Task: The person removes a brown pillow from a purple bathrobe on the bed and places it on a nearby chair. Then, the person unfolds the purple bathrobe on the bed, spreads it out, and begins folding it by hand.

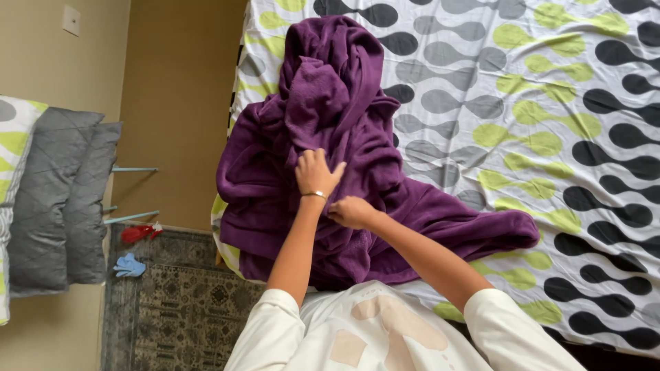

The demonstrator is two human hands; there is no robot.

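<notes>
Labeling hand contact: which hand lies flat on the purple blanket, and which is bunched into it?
The left hand, the one with the bracelet, lies flat on the purple blanket. The right hand is bunched in a grip on a fold.

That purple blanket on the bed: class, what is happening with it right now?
A person in a white shirt has both hands on a crumpled purple blanket heaped on a bed with a spotted sheet. The left hand presses flat on the folds; the right hand pinches fabric beside it. Grey cushions stand nearby.
</notes>
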